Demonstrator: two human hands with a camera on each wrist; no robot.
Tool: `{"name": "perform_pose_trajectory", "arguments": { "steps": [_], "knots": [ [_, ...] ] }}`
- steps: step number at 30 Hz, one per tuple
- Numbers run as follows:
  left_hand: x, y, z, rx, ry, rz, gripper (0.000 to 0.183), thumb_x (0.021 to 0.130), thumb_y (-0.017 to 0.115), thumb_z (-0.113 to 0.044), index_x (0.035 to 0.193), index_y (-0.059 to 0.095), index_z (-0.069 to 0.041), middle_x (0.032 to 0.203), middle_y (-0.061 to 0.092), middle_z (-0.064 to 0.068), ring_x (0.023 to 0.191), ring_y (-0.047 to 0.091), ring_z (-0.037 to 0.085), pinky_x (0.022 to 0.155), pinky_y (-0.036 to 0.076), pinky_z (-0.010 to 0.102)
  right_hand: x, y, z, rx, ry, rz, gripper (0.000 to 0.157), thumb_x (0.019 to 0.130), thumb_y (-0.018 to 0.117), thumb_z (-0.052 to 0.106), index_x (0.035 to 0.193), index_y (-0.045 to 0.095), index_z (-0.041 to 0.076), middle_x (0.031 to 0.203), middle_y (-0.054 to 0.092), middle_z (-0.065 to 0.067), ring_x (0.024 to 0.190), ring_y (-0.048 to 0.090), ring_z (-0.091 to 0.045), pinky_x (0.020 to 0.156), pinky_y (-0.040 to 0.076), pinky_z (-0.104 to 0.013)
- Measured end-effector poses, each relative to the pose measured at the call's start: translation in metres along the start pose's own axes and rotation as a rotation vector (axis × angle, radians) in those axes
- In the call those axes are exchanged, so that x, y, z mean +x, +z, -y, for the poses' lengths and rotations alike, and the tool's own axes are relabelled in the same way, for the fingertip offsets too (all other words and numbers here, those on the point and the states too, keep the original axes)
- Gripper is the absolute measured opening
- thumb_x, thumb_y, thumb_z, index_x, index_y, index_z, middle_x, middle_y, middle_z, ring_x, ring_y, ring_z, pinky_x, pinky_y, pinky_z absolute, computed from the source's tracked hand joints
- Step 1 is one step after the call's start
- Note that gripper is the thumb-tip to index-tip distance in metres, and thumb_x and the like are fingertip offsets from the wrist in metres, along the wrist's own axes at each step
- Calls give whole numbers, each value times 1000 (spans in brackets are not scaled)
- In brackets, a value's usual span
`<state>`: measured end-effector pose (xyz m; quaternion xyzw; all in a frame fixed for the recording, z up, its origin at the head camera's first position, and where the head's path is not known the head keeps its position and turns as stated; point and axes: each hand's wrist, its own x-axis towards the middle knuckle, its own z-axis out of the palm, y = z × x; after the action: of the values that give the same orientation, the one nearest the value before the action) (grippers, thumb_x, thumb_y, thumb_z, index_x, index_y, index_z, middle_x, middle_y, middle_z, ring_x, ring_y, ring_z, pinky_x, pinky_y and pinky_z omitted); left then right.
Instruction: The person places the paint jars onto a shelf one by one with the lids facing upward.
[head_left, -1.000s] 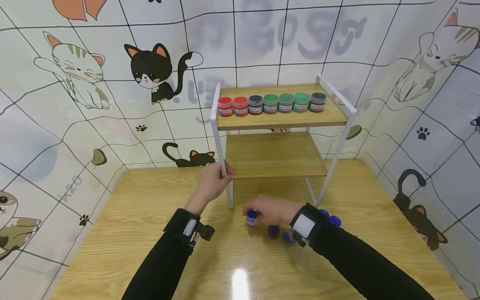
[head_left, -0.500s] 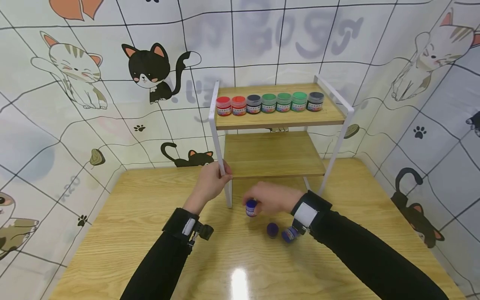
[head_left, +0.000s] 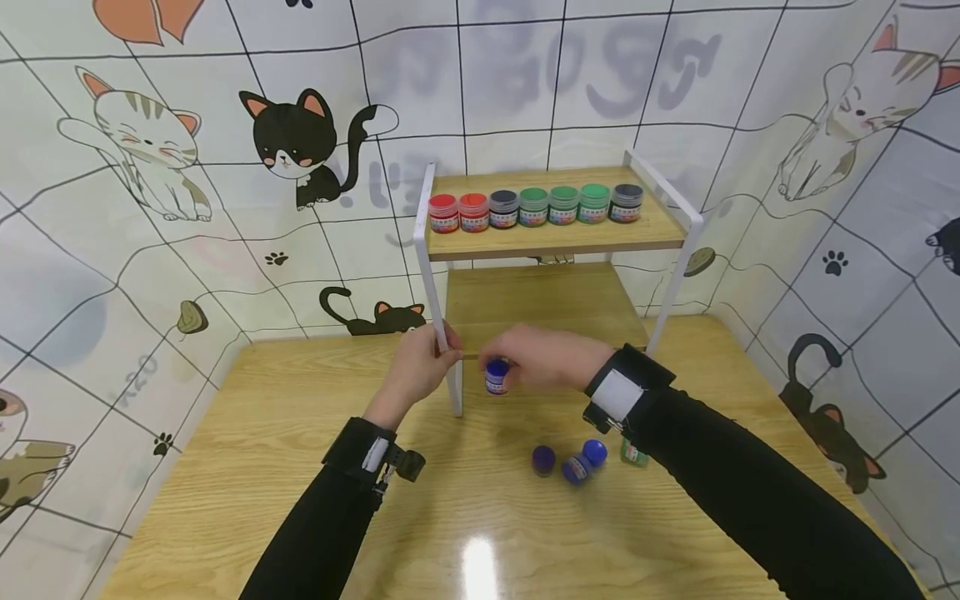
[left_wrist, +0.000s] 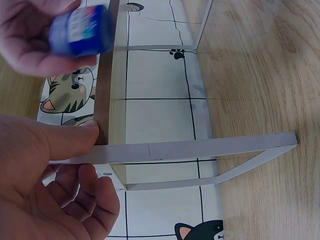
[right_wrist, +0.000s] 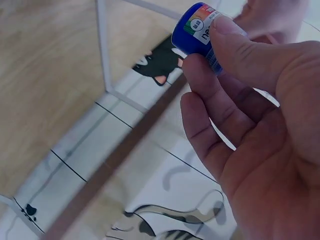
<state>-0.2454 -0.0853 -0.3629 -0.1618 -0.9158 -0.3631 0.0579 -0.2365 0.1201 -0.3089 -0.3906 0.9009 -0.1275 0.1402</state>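
Observation:
My left hand [head_left: 420, 364] grips the white front left leg [left_wrist: 200, 150] of a small two-tier shelf rack, thumb on one side and fingers behind. A small blue paint jar [head_left: 496, 377] with a printed label is pinched upright between the thumb and fingers of my right hand [head_left: 546, 357]. That hand hovers by the front edge of the lower wooden shelf [head_left: 547, 304], near its left end. In the right wrist view, the thumb presses on the label of the jar [right_wrist: 200, 31]. The left wrist view shows the jar slightly blurred, close to the shelf's edge.
Several red, dark and green paint jars stand in a row on the upper shelf [head_left: 525, 244]. On the table [head_left: 300, 467] are a purple-lidded jar [head_left: 543, 460], a tipped blue jar [head_left: 576, 469], another blue-topped jar [head_left: 595, 452] and a green jar [head_left: 633, 452] partly behind my right sleeve.
My right hand has raised the blue paint jar from near the table up to the lower shelf's front edge. The left hand keeps its hold on the leg. The green jar has come into view.

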Motion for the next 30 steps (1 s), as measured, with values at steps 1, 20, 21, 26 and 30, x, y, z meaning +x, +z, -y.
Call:
{"name": "perform_pose_trajectory", "arguments": {
  "steps": [1, 20, 21, 26, 30],
  "knots": [
    [0, 0, 0, 2, -1, 0, 4, 90, 68, -11, 90, 66, -8, 80, 64, 6, 66, 52, 18, 57, 41, 27, 1, -4, 0, -6, -5, -10, 31, 89, 70, 10, 119, 65, 12, 117, 67, -3, 111, 62, -18, 97, 51, -36],
    [0, 1, 4, 13, 3, -18, 5, 88, 70, -11, 87, 66, -10, 75, 62, 4, 64, 52, 16, 57, 42, 27, 38, -26, -10, -17, 110, -117, 39, 94, 64, 15, 132, 57, 10, 126, 63, -6, 118, 59, -22, 102, 48, -38],
    [1, 1, 4, 15, 8, -20, 5, 88, 71, -11, 87, 66, -10, 75, 62, 4, 63, 52, 15, 57, 42, 27, 40, -27, -10, -27, 110, -123, 38, 94, 64, 15, 131, 58, 10, 125, 63, -6, 117, 59, -23, 102, 48, -39],
    [1, 1, 2, 1, 13, -14, 6, 89, 70, -10, 85, 65, -10, 73, 61, 4, 62, 51, 15, 56, 41, 27, 50, -28, -12, -55, 115, -149, 37, 93, 65, 13, 129, 59, 13, 125, 63, -7, 118, 58, -25, 103, 47, -40],
    [0, 0, 1, -9, 3, -13, 6, 89, 69, -9, 85, 64, -10, 72, 60, 4, 61, 50, 15, 55, 40, 27, 57, -27, -12, -44, 124, -153, 37, 93, 65, 12, 129, 59, 14, 125, 62, -7, 119, 57, -26, 104, 46, -41]
  ]
}}
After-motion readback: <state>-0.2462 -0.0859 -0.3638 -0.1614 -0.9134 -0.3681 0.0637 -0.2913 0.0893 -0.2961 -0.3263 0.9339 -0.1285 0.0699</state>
